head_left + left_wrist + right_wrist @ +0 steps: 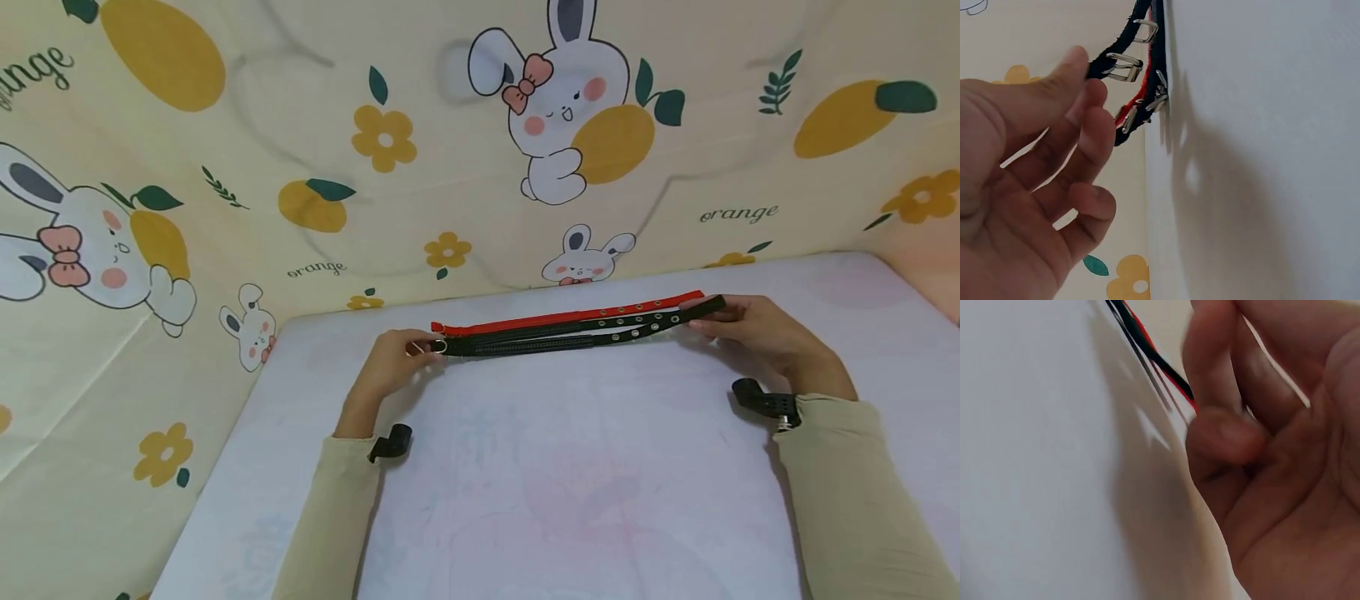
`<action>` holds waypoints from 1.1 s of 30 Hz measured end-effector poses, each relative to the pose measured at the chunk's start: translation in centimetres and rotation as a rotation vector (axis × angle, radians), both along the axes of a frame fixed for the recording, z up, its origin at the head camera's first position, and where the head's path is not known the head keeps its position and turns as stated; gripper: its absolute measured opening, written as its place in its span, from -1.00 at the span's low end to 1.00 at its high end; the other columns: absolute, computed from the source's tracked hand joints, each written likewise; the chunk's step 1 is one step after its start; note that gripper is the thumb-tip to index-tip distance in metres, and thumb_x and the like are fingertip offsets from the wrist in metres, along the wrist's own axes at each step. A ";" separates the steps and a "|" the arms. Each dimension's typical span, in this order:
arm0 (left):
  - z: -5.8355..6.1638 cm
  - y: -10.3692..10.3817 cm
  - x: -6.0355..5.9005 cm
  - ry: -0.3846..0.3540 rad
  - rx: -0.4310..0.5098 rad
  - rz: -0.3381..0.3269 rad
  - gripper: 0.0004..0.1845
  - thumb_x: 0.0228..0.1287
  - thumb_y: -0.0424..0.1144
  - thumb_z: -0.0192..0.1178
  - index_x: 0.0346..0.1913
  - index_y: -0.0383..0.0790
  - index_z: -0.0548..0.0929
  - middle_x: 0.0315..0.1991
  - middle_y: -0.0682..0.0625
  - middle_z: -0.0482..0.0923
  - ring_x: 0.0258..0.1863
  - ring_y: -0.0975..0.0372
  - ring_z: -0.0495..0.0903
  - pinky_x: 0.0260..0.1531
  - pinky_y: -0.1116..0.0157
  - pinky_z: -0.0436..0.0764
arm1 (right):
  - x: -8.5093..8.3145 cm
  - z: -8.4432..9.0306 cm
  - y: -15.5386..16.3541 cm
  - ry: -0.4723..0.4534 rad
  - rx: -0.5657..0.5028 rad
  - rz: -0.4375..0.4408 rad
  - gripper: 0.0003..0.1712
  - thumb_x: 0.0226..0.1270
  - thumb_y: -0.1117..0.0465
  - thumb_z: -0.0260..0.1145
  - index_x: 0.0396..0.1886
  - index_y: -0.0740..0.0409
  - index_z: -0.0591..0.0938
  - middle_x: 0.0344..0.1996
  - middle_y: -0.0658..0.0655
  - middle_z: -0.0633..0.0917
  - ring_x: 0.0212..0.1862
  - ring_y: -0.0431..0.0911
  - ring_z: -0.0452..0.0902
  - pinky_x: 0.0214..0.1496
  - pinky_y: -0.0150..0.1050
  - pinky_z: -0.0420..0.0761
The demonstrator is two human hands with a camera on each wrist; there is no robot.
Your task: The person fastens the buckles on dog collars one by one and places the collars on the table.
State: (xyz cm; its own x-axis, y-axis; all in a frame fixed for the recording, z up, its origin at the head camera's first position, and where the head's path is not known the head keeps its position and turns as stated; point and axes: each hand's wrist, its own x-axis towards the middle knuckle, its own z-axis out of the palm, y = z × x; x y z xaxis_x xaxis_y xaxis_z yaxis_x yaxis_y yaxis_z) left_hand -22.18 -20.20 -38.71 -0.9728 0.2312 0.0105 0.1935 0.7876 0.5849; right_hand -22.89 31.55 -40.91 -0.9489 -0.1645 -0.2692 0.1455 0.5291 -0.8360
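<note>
A bundle of narrow straps lies stretched along the far edge of the white table (pixel 570 467): a red strap (pixel 570 317) at the back and black straps (pixel 600 333) with metal eyelets in front. My left hand (pixel 423 348) pinches the buckle end. In the left wrist view the left hand (pixel 1088 78) has its thumb and forefinger on the black strap beside a silver buckle (pixel 1124 67). My right hand (pixel 697 321) pinches the black strap's free tip. The right wrist view shows the curled fingers (pixel 1229 425) over the straps (pixel 1147 347), hiding the tip.
A cloth backdrop (pixel 375 142) printed with rabbits and oranges rises right behind the table's far edge and along the left side. Black wrist mounts (pixel 390 442) (pixel 765 402) sit on both beige sleeves. The white tabletop spreads between me and the straps.
</note>
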 end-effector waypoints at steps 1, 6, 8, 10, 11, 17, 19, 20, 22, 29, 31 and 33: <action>0.1 0.0 0.0 0.005 0.014 -0.001 -0.65 0.25 -0.28 0.37 0.09 -0.24 0.71 -0.19 -0.16 0.71 -0.17 0.06 0.68 -0.23 0.26 0.61 | -0.1 0.1 -0.3 0.009 0.001 -0.008 -0.40 0.26 -0.20 0.39 0.21 -0.04 0.58 -0.27 -0.24 0.67 -0.11 -0.30 0.45 0.04 -0.28 0.29; 0.3 -0.1 -0.1 0.006 0.063 0.004 -0.66 0.26 -0.27 0.36 0.08 -0.29 0.70 -0.18 -0.18 0.74 -0.14 0.05 0.69 -0.24 0.30 0.59 | -0.6 0.4 -1.3 0.045 0.021 -0.010 -0.33 0.26 -0.23 0.37 0.28 -0.04 0.55 -0.24 -0.22 0.69 -0.09 -0.27 0.47 0.04 -0.28 0.34; 0.3 -0.1 -0.1 0.003 0.085 0.015 -0.66 0.26 -0.26 0.36 0.08 -0.27 0.71 -0.18 -0.17 0.75 -0.16 0.07 0.70 -0.25 0.33 0.57 | -0.7 0.6 -1.7 0.047 0.014 -0.008 -0.28 0.25 -0.26 0.37 0.32 -0.06 0.54 -0.21 -0.24 0.70 -0.04 -0.25 0.45 0.08 -0.24 0.33; 0.4 -0.1 -0.1 -0.001 0.116 0.028 -0.67 0.26 -0.26 0.36 0.07 -0.26 0.71 -0.18 -0.16 0.76 -0.18 0.09 0.71 -0.27 0.35 0.57 | -0.8 1.0 -2.1 0.057 0.002 -0.007 -0.25 0.23 -0.27 0.38 0.35 -0.07 0.52 -0.18 -0.30 0.69 0.02 -0.26 0.41 0.17 -0.17 0.33; 0.4 -0.1 -0.1 -0.003 0.136 0.033 -0.67 0.27 -0.27 0.36 0.07 -0.27 0.71 -0.18 -0.16 0.76 -0.19 0.10 0.72 -0.27 0.36 0.57 | -0.8 1.3 -2.3 0.062 -0.012 -0.007 -0.24 0.23 -0.26 0.38 0.36 -0.07 0.52 -0.17 -0.35 0.69 0.05 -0.28 0.39 0.21 -0.12 0.31; 0.5 0.0 -0.1 -0.006 0.245 0.041 -0.69 0.27 -0.26 0.36 0.06 -0.20 0.72 -0.22 -0.15 0.76 -0.24 0.09 0.73 -0.29 0.33 0.56 | -0.5 3.5 -3.6 0.222 -0.006 0.026 -0.45 0.35 -0.06 0.36 0.26 0.07 0.60 -0.18 -0.48 0.68 -0.03 -0.45 0.53 0.09 -0.48 0.47; 0.7 0.1 -0.1 0.009 0.275 0.034 -0.71 0.27 -0.26 0.36 0.05 -0.17 0.73 -0.22 -0.15 0.74 -0.23 0.07 0.71 -0.28 0.31 0.55 | -0.3 4.3 -4.0 0.251 0.023 0.035 -0.46 0.36 -0.06 0.34 0.25 0.06 0.61 -0.17 -0.43 0.69 -0.04 -0.44 0.53 0.09 -0.43 0.50; 0.9 0.2 -0.1 0.019 0.285 0.027 -0.71 0.28 -0.26 0.35 0.05 -0.16 0.73 -0.22 -0.15 0.74 -0.22 0.07 0.70 -0.27 0.30 0.55 | -0.1 4.6 -4.2 0.255 0.034 0.038 -0.46 0.37 -0.08 0.33 0.25 0.05 0.60 -0.13 -0.37 0.69 -0.02 -0.41 0.51 0.13 -0.36 0.50; 1.3 0.5 0.0 0.033 0.299 0.024 -0.71 0.29 -0.25 0.34 0.06 -0.14 0.73 -0.20 -0.14 0.74 -0.21 0.10 0.68 -0.24 0.31 0.57 | 0.1 5.3 -4.7 0.276 0.075 0.046 -0.44 0.38 -0.12 0.31 0.27 0.04 0.59 -0.06 -0.27 0.70 0.01 -0.37 0.49 0.16 -0.22 0.50; 3.4 1.5 0.4 0.123 0.392 0.039 -0.71 0.30 -0.26 0.34 0.06 -0.13 0.73 -0.11 -0.13 0.72 -0.12 0.24 0.63 -0.12 0.37 0.57 | 0.7 8.4 -7.1 0.353 0.146 0.118 -0.59 0.40 -0.06 0.31 0.19 -0.12 0.66 -0.04 -0.15 0.72 -0.06 -0.21 0.54 -0.08 -0.32 0.55; 3.9 1.9 0.5 0.156 0.420 0.042 -0.71 0.30 -0.25 0.33 0.07 -0.12 0.73 -0.12 -0.12 0.70 -0.12 0.27 0.61 -0.13 0.39 0.56 | 0.9 9.5 -7.8 0.382 0.180 0.154 -0.63 0.38 -0.06 0.33 0.15 -0.19 0.68 -0.04 -0.08 0.72 -0.12 -0.15 0.55 -0.17 -0.31 0.53; 4.4 2.4 0.6 0.185 0.446 0.032 -0.71 0.29 -0.26 0.34 0.06 -0.12 0.73 -0.15 -0.13 0.67 -0.14 0.25 0.60 -0.16 0.39 0.56 | 1.0 10.4 -8.5 0.422 0.213 0.188 -0.66 0.37 -0.03 0.35 0.12 -0.24 0.70 -0.01 -0.04 0.72 -0.14 -0.12 0.55 -0.23 -0.30 0.52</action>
State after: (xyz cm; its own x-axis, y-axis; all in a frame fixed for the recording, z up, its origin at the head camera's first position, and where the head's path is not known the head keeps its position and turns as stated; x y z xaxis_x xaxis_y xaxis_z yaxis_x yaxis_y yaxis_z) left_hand -21.58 -17.82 -34.34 -0.9518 0.1349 0.2754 0.3061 0.4753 0.8249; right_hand -21.89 23.03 -30.48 -0.9416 -0.3260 0.0846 -0.2955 0.6790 -0.6720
